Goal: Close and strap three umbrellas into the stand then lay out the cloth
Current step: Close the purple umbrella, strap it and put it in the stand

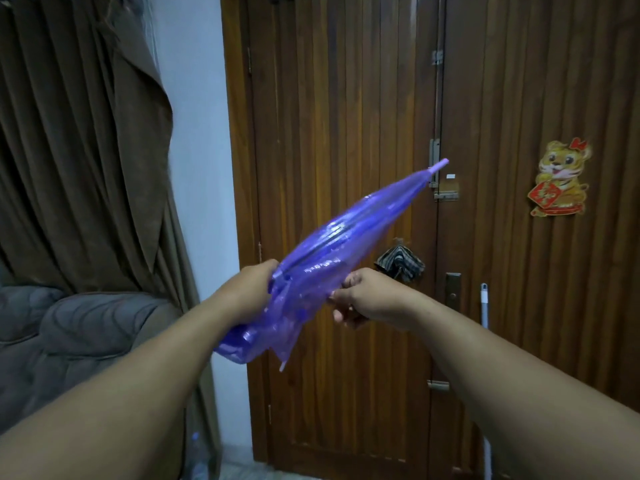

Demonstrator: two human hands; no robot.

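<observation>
The umbrella (332, 251) slants in front of the door (346, 98), tip up to the right, held between the left hand (254, 289) and the right hand (360, 296). A curtain (79, 150) hangs at left, a sofa (86, 334) below it. On the door, a cloth (400, 263) hangs behind the umbrella; a sticker (559, 178) sits to the right.

Pale floor (239, 471) — a plastic bottle (197, 459) on it.

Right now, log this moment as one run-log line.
umbrella: closed, held tip-up | left hand: grips it | right hand: pinches canopy | strap: cannot tell | stand: unseen
</observation>
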